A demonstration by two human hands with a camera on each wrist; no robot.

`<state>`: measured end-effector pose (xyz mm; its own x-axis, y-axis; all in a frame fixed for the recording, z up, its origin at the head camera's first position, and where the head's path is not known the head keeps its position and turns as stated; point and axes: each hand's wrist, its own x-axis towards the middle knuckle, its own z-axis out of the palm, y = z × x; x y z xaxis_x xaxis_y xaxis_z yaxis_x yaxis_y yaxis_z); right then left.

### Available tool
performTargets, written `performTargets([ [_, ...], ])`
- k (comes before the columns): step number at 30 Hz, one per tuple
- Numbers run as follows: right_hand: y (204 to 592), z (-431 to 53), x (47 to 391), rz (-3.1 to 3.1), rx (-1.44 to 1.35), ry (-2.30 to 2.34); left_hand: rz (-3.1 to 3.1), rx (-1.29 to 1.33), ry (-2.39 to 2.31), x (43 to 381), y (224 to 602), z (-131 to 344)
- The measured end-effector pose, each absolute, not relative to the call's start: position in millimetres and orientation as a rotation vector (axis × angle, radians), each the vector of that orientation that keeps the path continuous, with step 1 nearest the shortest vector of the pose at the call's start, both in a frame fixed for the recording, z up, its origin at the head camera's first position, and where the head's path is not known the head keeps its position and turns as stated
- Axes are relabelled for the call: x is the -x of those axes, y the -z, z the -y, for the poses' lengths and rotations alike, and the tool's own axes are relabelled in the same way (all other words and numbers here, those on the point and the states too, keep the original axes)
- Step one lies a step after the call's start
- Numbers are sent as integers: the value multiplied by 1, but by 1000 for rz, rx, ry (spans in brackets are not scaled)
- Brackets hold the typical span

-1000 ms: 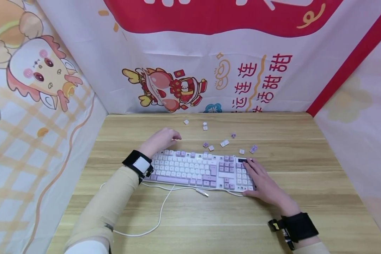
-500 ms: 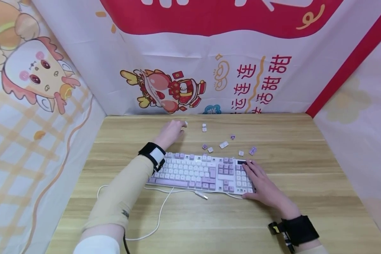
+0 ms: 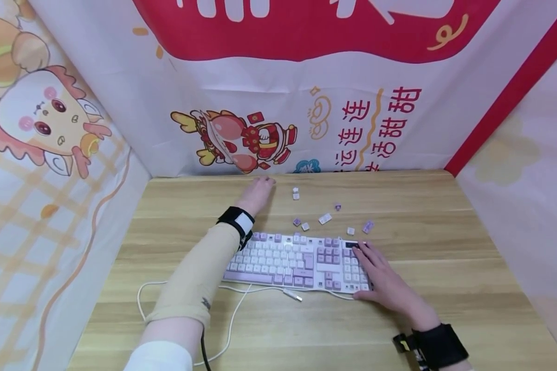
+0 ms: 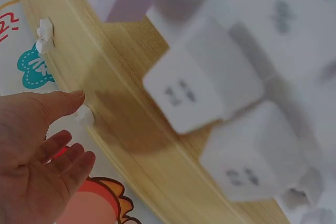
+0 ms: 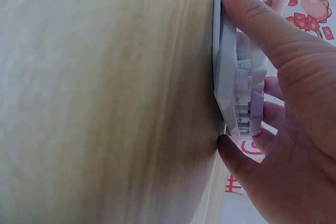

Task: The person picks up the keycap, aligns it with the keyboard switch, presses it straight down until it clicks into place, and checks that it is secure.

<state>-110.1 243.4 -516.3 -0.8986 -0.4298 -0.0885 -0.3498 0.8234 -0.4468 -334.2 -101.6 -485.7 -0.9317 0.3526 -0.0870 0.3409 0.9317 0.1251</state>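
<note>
- Printed cloth (image 3: 260, 77) hangs behind and beside the table (image 3: 445, 247), whose far edge meets it in a straight line across the upper-middle of the frame; the wood is pale, with streaked grain.
- The left hand (image 3: 259, 191) is up by that far edge, left of centre. From its wrist camera, thumb and visible fingers stand wide apart, with a white keycap (image 4: 85, 115) right by the thumb's tip; I cannot tell whether they touch.
- The right hand (image 3: 381, 273), right of centre, rests on the keyboard's right end with fingers spread and long, thumb at the near edge.
- The keyboard (image 3: 283, 260) lies crosswise in the middle, white and lilac plastic with blocky, tapered keys; dark sockets show in its top row. The left forearm hides its left end.
- Between keyboard and far edge, right of the left hand, loose keycaps (image 3: 325, 219) are scattered, some square, some long, with wood between most; two white ones sit together.
- A thin, smooth white cable (image 3: 233, 315) curls at lower left, its plug (image 3: 291, 294) just below the keyboard.
- Open wood stretches right of the loose keycaps and across the lower middle.
</note>
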Motion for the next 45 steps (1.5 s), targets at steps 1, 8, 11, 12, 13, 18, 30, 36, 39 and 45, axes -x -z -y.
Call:
performTargets([
  [1,517,-243,110,-2820,607,640,-2977,-522,-172,335,487,100],
  [8,518,-244,109,-2831,625,645,-3001,-492,-166,342,498,93],
  [11,519,-245,110,-2838,631,643,-3003,-495,-170,344,502,92],
  [12,519,-245,110,-2841,635,641,-3001,-496,-171,344,503,91],
  [13,519,-245,110,-2844,638,644,-2999,-499,-169,345,504,91],
  [18,520,-245,109,-2860,650,635,-2987,-519,-111,344,505,93],
  [30,520,-244,110,-2852,643,624,-2967,-582,-163,337,492,102],
  [36,520,-244,110,-2867,664,632,-2931,-597,-299,335,489,112],
  [39,520,-243,110,-2851,651,626,-2889,-585,-421,335,490,117],
  [45,519,-243,111,-2827,624,627,-2799,-571,-577,331,483,120],
])
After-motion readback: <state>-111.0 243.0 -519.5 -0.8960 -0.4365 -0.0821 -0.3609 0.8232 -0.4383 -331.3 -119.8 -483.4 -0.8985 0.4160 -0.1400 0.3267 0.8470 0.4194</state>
